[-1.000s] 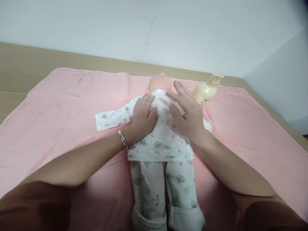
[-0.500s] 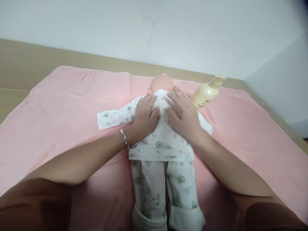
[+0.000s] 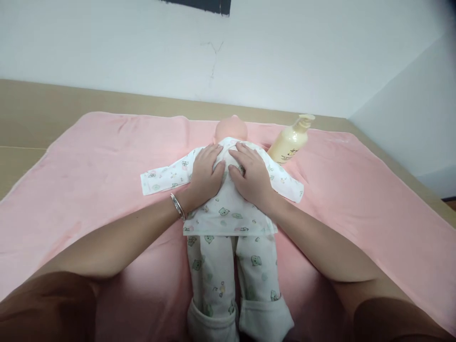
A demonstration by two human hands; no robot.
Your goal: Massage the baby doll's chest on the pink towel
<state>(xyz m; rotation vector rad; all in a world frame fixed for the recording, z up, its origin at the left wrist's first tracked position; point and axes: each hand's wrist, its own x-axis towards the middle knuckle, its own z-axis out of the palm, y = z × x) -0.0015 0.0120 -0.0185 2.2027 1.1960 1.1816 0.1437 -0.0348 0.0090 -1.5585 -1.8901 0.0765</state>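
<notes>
A baby doll (image 3: 231,129) lies face down, its bald head at the far end. It wears a white printed top (image 3: 228,216) and matching trousers (image 3: 217,270) with turned-up cuffs. My left hand (image 3: 206,173) rests flat on the left side of the doll's upper back, thumb spread. On the right side of the back lies my right hand (image 3: 252,175), also flat with the thumb out. The two thumbs point toward each other with a small gap of cloth between. Neither hand grips anything. A silver bangle (image 3: 177,206) circles my left wrist.
A cream pump bottle (image 3: 289,142) leans at a tilt beside the doll's right-hand sleeve. Under everything spreads a pink blanket (image 3: 107,156) on a wooden surface (image 3: 28,104). A white wall (image 3: 124,52) stands behind, with a dark patch (image 3: 210,5) at its top.
My right hand has come down from a blurred position onto the doll's back. My left hand stays on the back. The view has tilted up and shifted slightly right.
</notes>
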